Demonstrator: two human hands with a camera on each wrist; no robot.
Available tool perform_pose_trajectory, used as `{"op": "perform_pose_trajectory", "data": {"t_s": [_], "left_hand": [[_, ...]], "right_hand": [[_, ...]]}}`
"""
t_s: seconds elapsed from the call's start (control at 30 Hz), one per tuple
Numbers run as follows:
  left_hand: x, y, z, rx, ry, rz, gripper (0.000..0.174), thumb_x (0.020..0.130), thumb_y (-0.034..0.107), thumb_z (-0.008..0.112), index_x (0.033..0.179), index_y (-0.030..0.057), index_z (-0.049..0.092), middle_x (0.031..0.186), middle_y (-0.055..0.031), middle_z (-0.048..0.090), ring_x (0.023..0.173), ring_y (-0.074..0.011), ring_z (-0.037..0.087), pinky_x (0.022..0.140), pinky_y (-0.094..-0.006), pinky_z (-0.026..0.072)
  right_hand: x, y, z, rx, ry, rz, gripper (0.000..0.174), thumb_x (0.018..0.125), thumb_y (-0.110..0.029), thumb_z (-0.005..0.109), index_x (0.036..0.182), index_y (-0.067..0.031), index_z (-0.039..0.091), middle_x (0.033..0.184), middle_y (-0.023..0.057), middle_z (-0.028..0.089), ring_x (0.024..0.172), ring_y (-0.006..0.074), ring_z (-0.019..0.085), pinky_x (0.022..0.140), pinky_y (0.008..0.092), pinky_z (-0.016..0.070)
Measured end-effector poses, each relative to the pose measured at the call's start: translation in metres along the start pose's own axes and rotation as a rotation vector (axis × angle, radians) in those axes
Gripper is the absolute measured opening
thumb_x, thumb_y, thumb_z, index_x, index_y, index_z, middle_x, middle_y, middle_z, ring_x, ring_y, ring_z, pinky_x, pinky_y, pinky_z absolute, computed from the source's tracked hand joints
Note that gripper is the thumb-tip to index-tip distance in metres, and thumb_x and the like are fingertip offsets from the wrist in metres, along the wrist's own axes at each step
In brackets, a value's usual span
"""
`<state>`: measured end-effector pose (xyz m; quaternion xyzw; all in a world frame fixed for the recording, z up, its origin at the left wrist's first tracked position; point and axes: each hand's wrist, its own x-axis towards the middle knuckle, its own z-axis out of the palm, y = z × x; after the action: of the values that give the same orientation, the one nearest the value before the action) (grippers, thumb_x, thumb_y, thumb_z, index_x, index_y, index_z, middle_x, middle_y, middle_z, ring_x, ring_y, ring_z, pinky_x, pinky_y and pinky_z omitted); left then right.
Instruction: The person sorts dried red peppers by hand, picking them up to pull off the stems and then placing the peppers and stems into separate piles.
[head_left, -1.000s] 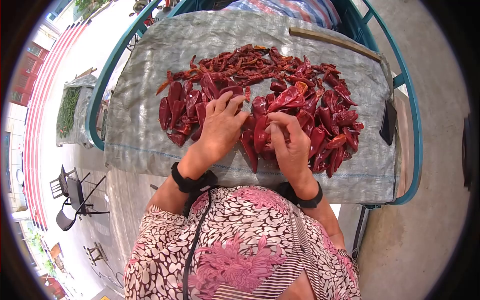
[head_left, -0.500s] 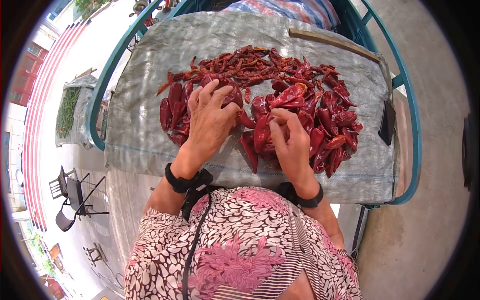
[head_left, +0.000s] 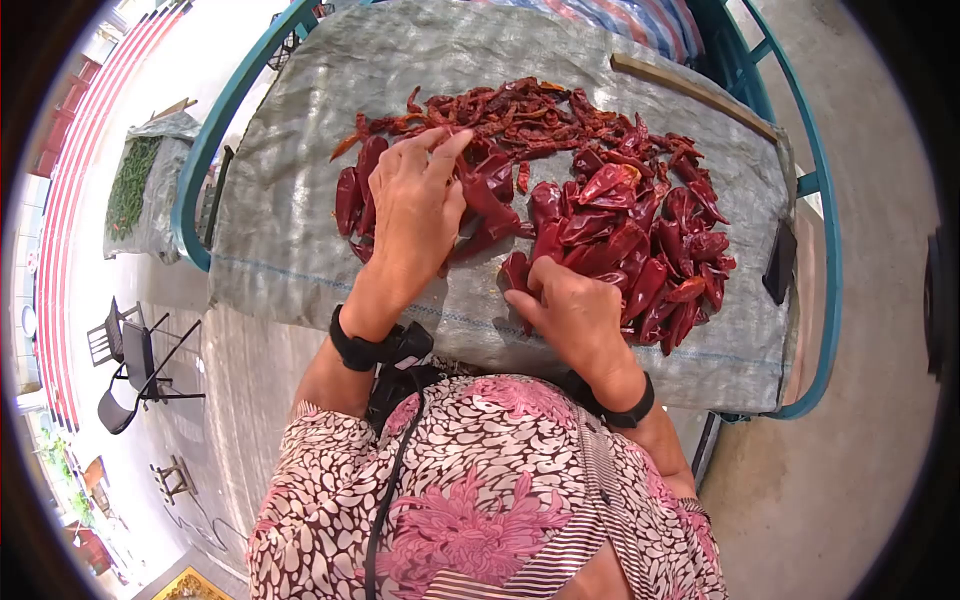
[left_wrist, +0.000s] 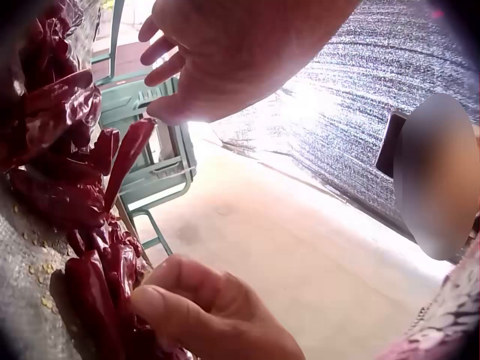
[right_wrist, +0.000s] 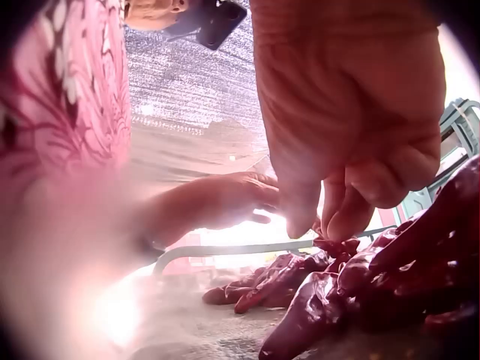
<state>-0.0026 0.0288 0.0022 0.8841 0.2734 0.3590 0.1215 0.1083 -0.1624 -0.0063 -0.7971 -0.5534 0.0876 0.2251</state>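
Note:
My left hand [head_left: 412,205] is over the left group of dark red dried peppers [head_left: 495,190], fingers apart and loosely bent. In the left wrist view, its thumb tip is right at the end of an upright pepper [left_wrist: 129,161], with no finger curled round it. The right hand [head_left: 580,312] is at the near edge of the right heap of glossy peppers [head_left: 615,240]. Its thumb and index finger pinch a red pepper [head_left: 514,270], whose upper part shows between the fingertips [right_wrist: 341,225] in the right wrist view.
Smaller wrinkled chillies [head_left: 510,115] lie along the back. Everything sits on a grey woven sheet [head_left: 290,180] on a teal-railed cart [head_left: 828,240]. A wooden strip [head_left: 695,95] and a black phone [head_left: 780,262] lie right. Green chillies [head_left: 130,190] on another sheet and a chair [head_left: 135,350] stand left.
My left hand has shifted left and away from me, over the left group, where a pepper now slants out beside it. The right hand has come down to the heap's near edge. The head view has tilted slightly.

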Motion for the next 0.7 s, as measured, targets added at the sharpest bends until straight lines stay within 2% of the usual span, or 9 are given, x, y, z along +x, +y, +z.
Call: {"op": "perform_pose_trajectory", "data": {"t_s": [0.1,0.2,0.3,0.33,0.37,0.43,0.53,0.63,0.7], "left_hand": [[0.003,-0.003,0.004,0.011,0.001,0.058,0.033,0.084,0.006,0.068,0.117,0.0115,0.071,0.123,-0.0116,0.064,0.119,-0.0323,0.056,0.097,-0.0441,0.0422],[-0.002,0.008,-0.002,-0.194,-0.073,-0.038,0.028,0.091,0.014,0.069,0.119,0.0088,0.069,0.102,-0.0119,0.068,0.099,-0.0284,0.064,0.082,-0.0393,0.0491],[-0.01,0.037,-0.019,-0.422,-0.371,-0.363,0.035,0.097,0.03,0.067,0.122,0.0066,0.065,0.077,-0.0103,0.065,0.074,-0.0271,0.066,0.064,-0.0374,0.0497],[-0.018,0.037,-0.01,-0.439,-0.35,-0.261,0.047,0.099,0.045,0.062,0.126,0.0064,0.063,0.066,-0.0091,0.061,0.062,-0.0282,0.063,0.058,-0.0382,0.0487],[-0.021,0.041,-0.012,-0.469,-0.505,-0.317,0.049,0.1,0.051,0.057,0.125,0.0082,0.062,0.072,-0.0112,0.064,0.067,-0.0293,0.066,0.061,-0.0389,0.0492],[-0.037,0.042,0.009,-0.673,-0.433,-0.22,0.044,0.102,0.049,0.056,0.117,0.0084,0.063,0.074,-0.0128,0.066,0.069,-0.0302,0.067,0.063,-0.0395,0.0489],[-0.047,0.041,0.023,-0.796,-0.479,-0.347,0.041,0.103,0.047,0.055,0.105,0.0069,0.063,0.073,-0.0139,0.066,0.069,-0.0315,0.066,0.063,-0.0404,0.0483],[-0.046,0.041,0.018,-0.694,-0.508,-0.418,0.04,0.105,0.043,0.052,0.096,0.0064,0.063,0.07,-0.0142,0.064,0.067,-0.0326,0.065,0.062,-0.0406,0.0472],[-0.038,0.043,0.017,-0.554,-0.438,-0.412,0.046,0.105,0.048,0.049,0.091,0.0072,0.064,0.071,-0.0162,0.064,0.068,-0.0337,0.066,0.062,-0.0429,0.0469]], "right_hand": [[-0.002,0.002,0.017,-0.093,0.024,-0.055,0.03,0.082,-0.029,0.079,0.084,-0.0093,0.057,0.072,0.0084,0.067,0.062,0.0315,0.067,0.052,0.0423,0.0509],[-0.003,-0.001,0.013,0.019,0.091,0.027,0.021,0.083,-0.021,0.076,0.085,-0.0089,0.058,0.072,0.0104,0.065,0.063,0.0333,0.067,0.052,0.0432,0.0508],[0.001,-0.004,-0.004,0.172,0.152,0.042,0.018,0.084,-0.016,0.074,0.085,-0.0081,0.058,0.074,0.0107,0.064,0.065,0.0334,0.066,0.052,0.0428,0.0505],[0.001,-0.004,-0.008,0.224,0.171,0.037,0.017,0.085,-0.014,0.073,0.085,-0.0078,0.057,0.075,0.0108,0.065,0.065,0.0334,0.066,0.052,0.0427,0.0504],[0.001,-0.002,-0.009,0.228,0.199,-0.032,0.017,0.085,-0.013,0.073,0.086,-0.0074,0.057,0.076,0.0109,0.065,0.065,0.0333,0.066,0.053,0.0424,0.0504],[0.003,0.005,-0.006,0.237,0.25,-0.181,0.015,0.086,-0.011,0.072,0.087,-0.0067,0.057,0.079,0.0111,0.066,0.065,0.033,0.066,0.053,0.0417,0.0503],[-0.002,0.016,-0.007,0.233,0.176,-0.217,0.012,0.087,-0.01,0.071,0.091,-0.0064,0.061,0.083,0.0109,0.068,0.069,0.033,0.067,0.056,0.0415,0.0514],[-0.01,0.027,-0.018,0.345,0.063,-0.172,0.012,0.088,-0.009,0.071,0.098,-0.0069,0.065,0.086,0.0111,0.069,0.073,0.0326,0.069,0.059,0.0403,0.0533],[-0.017,0.035,-0.028,0.366,0.116,-0.145,0.013,0.09,-0.008,0.07,0.101,-0.007,0.066,0.088,0.0114,0.07,0.075,0.0309,0.07,0.061,0.0384,0.0543]]}}
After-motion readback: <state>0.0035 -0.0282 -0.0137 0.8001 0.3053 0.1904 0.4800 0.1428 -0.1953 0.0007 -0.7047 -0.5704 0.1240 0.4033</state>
